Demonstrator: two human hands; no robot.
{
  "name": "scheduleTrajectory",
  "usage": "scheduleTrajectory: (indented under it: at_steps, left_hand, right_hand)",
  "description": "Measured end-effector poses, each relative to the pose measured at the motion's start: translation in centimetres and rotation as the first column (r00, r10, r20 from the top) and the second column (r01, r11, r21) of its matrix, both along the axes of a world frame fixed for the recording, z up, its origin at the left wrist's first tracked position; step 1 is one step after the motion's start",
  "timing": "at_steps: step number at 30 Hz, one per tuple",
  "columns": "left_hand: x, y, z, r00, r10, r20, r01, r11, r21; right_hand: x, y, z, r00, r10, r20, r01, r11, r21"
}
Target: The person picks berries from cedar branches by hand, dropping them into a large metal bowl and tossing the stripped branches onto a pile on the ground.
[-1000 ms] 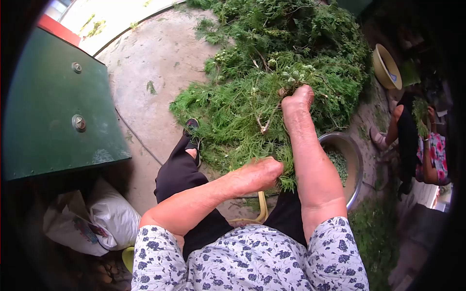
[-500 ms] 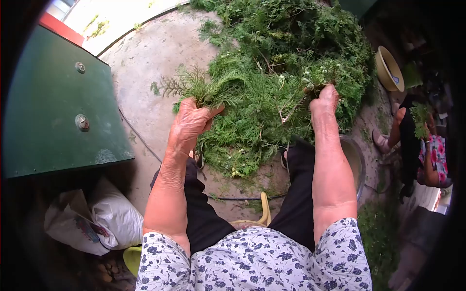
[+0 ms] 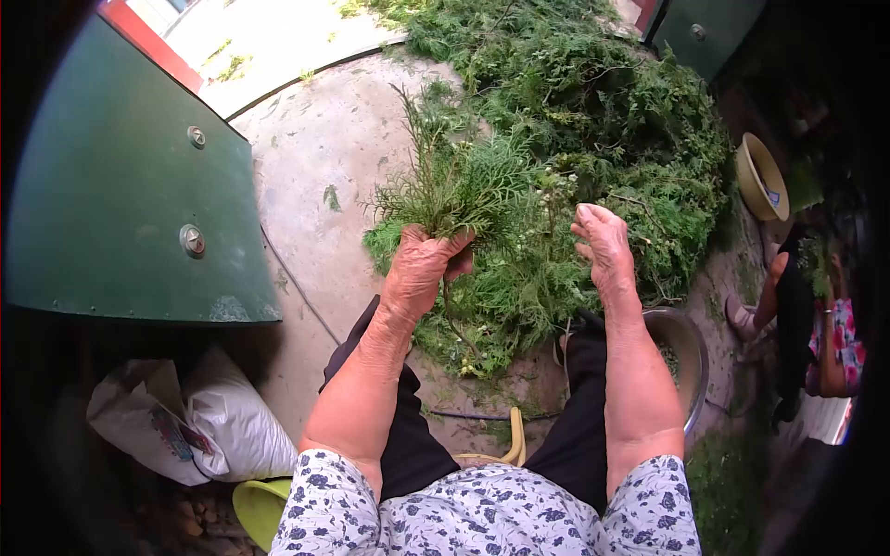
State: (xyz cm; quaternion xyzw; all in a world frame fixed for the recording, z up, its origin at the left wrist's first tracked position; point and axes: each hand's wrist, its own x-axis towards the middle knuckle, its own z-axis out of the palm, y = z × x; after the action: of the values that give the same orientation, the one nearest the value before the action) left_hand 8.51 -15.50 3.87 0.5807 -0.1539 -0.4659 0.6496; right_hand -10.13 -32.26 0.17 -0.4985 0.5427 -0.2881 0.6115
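Note:
My left hand (image 3: 425, 269) is closed around the stems of a bunch of feathery evergreen sprigs (image 3: 454, 190), which fan upward over the front left of a big heap of cut evergreen branches (image 3: 640, 120). A thin bare stem hangs below that hand. To the right, my right hand (image 3: 607, 246) is raised over the near part of the heap. Its fingers are stretched and slightly apart, and nothing shows between them. Pale green cones dot the branches near its fingertips.
A metal basin (image 3: 691, 357) stands beside my right knee, partly behind my forearm. A tan basin (image 3: 756, 171) and another person (image 3: 834, 343) holding greenery are at right. At left are a green metal cabinet (image 3: 139, 204), white sacks (image 3: 236, 417) and a lime basin (image 3: 250, 510).
My right hand has let go of the branch with cones and come down and slightly left. My left hand has moved right and lower, still gripping its sprigs. The view has shifted a little.

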Motion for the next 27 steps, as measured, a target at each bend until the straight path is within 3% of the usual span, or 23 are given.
scheduleTrajectory:
  at_steps: [1, 4, 9, 11, 13, 15, 16, 17, 19, 20, 21, 23, 27]
  left_hand:
    - [0.1, -0.1, -0.2, 1.0, 0.002, 0.0, -0.002, 1.0, -0.002]
    - [-0.1, -0.7, 0.2, 0.964, -0.21, 0.164, 0.233, 0.963, -0.136]
    - [-1.1, -1.0, 1.3, 0.945, -0.308, 0.113, 0.317, 0.946, -0.067]
    - [-1.5, -1.4, 0.6, 0.949, -0.308, 0.063, 0.314, 0.94, -0.135]
    - [-1.3, -1.5, 0.2, 0.947, -0.313, 0.077, 0.32, 0.943, -0.092]
    - [-1.5, -1.5, 0.4, 0.951, -0.311, 0.004, 0.309, 0.945, -0.106]
    - [-1.7, -1.5, 0.6, 0.95, -0.312, 0.001, 0.311, 0.945, -0.105]
    - [-2.0, -1.5, 0.9, 0.954, -0.297, -0.027, 0.293, 0.951, -0.097]
    - [-2.3, -1.6, 1.2, 0.958, -0.282, -0.055, 0.277, 0.957, -0.088]
    - [-2.3, -1.7, 1.3, 0.964, -0.264, -0.026, 0.26, 0.96, -0.103]
    - [-2.3, -1.8, 1.3, 0.97, -0.245, 0.003, 0.243, 0.963, -0.118]
    - [-2.4, -1.9, 0.7, 0.972, -0.226, 0.058, 0.231, 0.966, -0.112]
    - [-2.8, -1.9, 0.6, 0.974, -0.195, 0.12, 0.207, 0.973, -0.102]
  right_hand:
    - [0.2, 0.1, 0.5, 1.0, 0.002, 0.0, -0.002, 1.0, -0.002]
    - [1.1, 1.5, 2.6, 0.899, 0.287, 0.332, -0.251, 0.957, -0.148]
    - [3.2, 5.6, 5.0, 0.865, 0.269, 0.424, -0.147, 0.943, -0.298]
    - [3.0, 6.3, 5.9, 0.888, 0.337, 0.312, -0.194, 0.891, -0.411]
    - [3.1, 6.6, 6.2, 0.876, 0.361, 0.319, -0.187, 0.865, -0.465]
    - [3.4, 6.4, 6.2, 0.938, 0.327, 0.119, -0.057, 0.483, -0.874]
    - [3.6, 6.3, 6.5, 0.936, 0.329, 0.123, -0.047, 0.464, -0.884]
    - [3.6, 6.6, 6.6, 0.937, 0.326, 0.121, -0.048, 0.466, -0.884]
    - [3.8, 7.2, 6.7, 0.903, 0.31, 0.298, -0.119, 0.846, -0.519]
    - [3.9, 7.2, 6.3, 0.935, 0.302, 0.186, -0.152, 0.815, -0.56]
    - [3.9, 7.2, 6.1, 0.935, 0.302, 0.187, -0.152, 0.815, -0.56]
    - [3.8, 7.2, 5.9, 0.908, 0.419, 0.005, -0.349, 0.763, -0.545]
    - [4.3, 7.3, 4.8, 0.945, 0.321, -0.069, -0.295, 0.736, -0.61]
